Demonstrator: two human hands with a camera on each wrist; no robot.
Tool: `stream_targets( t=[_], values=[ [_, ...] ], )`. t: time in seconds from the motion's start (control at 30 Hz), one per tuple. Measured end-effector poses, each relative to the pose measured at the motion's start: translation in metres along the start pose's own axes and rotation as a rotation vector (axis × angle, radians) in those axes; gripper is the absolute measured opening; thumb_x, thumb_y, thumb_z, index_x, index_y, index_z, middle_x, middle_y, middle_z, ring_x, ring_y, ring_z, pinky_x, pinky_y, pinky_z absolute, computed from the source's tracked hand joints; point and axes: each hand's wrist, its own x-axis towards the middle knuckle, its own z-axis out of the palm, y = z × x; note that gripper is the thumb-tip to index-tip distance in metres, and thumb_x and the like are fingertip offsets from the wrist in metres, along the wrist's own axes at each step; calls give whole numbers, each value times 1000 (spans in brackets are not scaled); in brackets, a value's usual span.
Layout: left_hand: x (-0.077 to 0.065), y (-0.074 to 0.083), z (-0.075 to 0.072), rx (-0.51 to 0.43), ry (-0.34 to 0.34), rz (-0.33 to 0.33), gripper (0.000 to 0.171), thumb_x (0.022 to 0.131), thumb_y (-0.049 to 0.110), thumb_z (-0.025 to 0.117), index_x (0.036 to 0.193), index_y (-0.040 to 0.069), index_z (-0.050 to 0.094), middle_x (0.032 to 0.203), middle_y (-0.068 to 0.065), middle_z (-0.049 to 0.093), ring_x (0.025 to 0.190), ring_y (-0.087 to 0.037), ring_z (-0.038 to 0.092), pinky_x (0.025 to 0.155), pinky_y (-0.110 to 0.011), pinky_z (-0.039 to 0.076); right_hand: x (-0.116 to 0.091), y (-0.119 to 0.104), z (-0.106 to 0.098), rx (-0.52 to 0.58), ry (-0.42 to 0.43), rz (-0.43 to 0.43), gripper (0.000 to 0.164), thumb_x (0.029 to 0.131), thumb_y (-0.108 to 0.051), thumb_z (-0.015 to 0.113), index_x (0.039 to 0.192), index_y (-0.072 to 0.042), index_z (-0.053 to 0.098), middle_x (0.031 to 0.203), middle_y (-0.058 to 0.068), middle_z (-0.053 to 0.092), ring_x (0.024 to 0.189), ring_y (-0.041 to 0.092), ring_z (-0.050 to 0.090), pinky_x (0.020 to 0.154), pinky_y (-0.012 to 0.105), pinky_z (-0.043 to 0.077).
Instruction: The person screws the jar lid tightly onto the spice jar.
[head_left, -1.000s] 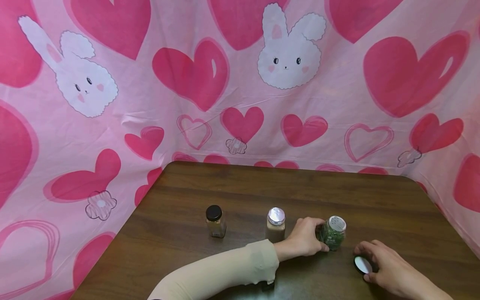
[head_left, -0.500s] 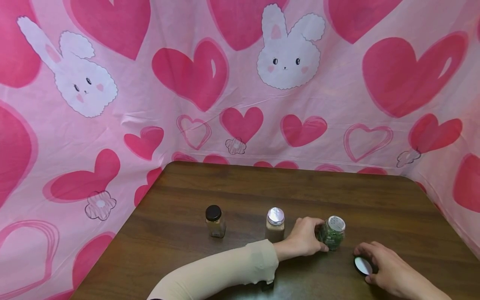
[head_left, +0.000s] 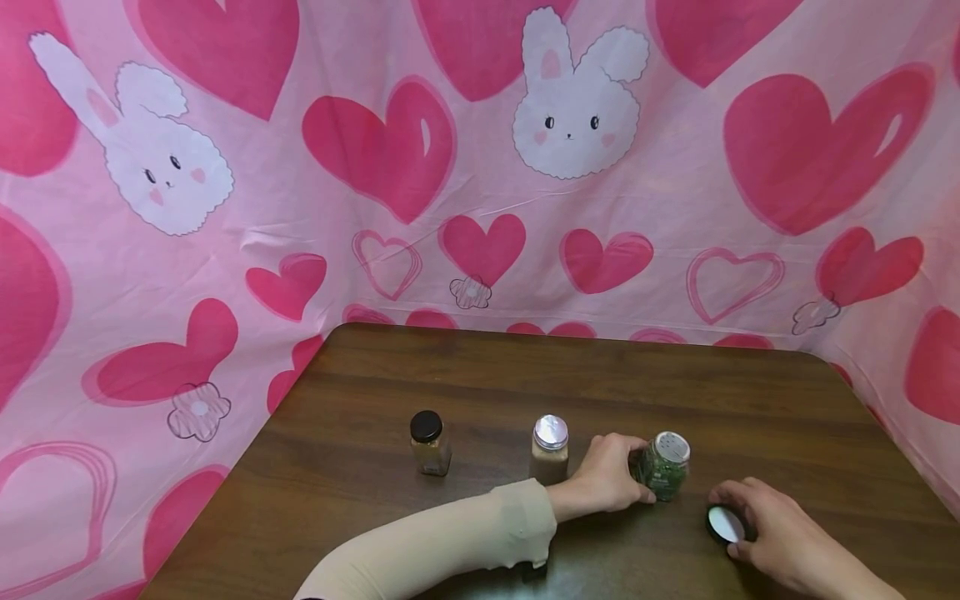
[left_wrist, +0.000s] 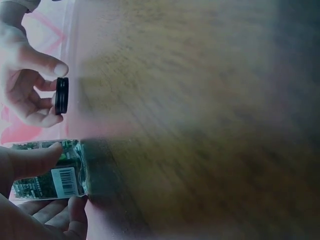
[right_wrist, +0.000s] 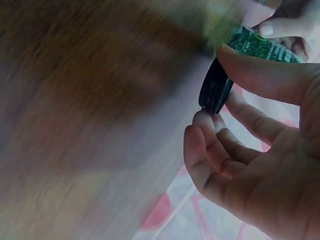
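Note:
In the head view, my left hand grips a glass jar of green dried herbs from its left side. The jar is uncapped, with a perforated shaker top showing, and stands on the table. In the left wrist view, thumb and fingers lie on either side of the herb jar, whose barcode label faces that camera. To the right of the jar, my right hand pinches a black screw lid by its rim, white inside turned up. The right wrist view has the lid between thumb and fingertips.
A spice jar with a black lid stands left on the brown wooden table. A jar with a silvery top stands behind my left forearm. A small black object is partly hidden under the sleeve. Pink heart-patterned cloth surrounds the table.
The black lid has shifted and tilted slightly in my right fingers, so more of its dark rim shows. My left hand and the herb jar hold their place.

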Motion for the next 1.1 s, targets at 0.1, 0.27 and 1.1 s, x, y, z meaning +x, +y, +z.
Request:
stream_targets(
  t=[0.1,0.27,1.1],
  values=[
    [1,0,0,-2,2,-1,63,58,23,93,115,22,67,102,16,64,99,-3,55,79,-17,43,0,0,-1,-8,19,-19,47,60,-15,88,100,-15,63,91,-5,56,78,7,49,64,26,44],
    [1,0,1,2,8,-2,63,57,23,93,115,23,68,101,16,64,98,-2,55,79,-17,43,-1,-1,-1,-24,67,-67,47,61,-17,88,100,-14,64,91,-6,56,76,5,48,63,26,43],
    [2,-2,1,-17,6,17,62,57,22,93,114,22,69,101,17,64,97,-2,54,79,-17,43,0,-13,-1,-55,368,-171,48,58,-17,89,100,-11,66,85,-9,51,70,0,44,57,25,39]
  ],
)
